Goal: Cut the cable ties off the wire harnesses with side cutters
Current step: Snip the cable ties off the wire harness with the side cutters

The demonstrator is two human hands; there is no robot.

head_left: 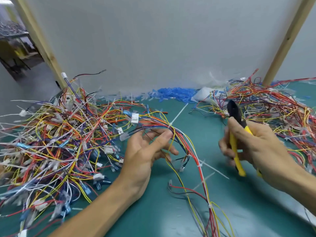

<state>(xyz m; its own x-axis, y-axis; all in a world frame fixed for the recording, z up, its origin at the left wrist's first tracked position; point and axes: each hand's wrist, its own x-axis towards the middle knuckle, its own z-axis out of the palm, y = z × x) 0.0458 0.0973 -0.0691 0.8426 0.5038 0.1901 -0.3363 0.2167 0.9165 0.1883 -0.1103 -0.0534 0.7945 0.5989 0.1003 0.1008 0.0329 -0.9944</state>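
A wire harness [193, 151] of red, yellow, blue and white wires arcs across the green mat from centre down to the bottom edge. My left hand [145, 151] pinches it between thumb and fingers near a white cable tie [177, 115] whose tail points up and right. Two more white ties, one [199, 165] mid-harness and one [210, 206] lower down, wrap the bundle. My right hand [253, 146] grips the side cutters [236, 134], yellow handles and black jaws, jaws pointing up, a short way right of the harness.
A big tangle of harnesses [56, 142] covers the left of the mat. Another pile [273, 106] lies at the right rear. Blue and white scraps [172, 95] line the foot of the grey back panel. Wooden posts stand at both sides.
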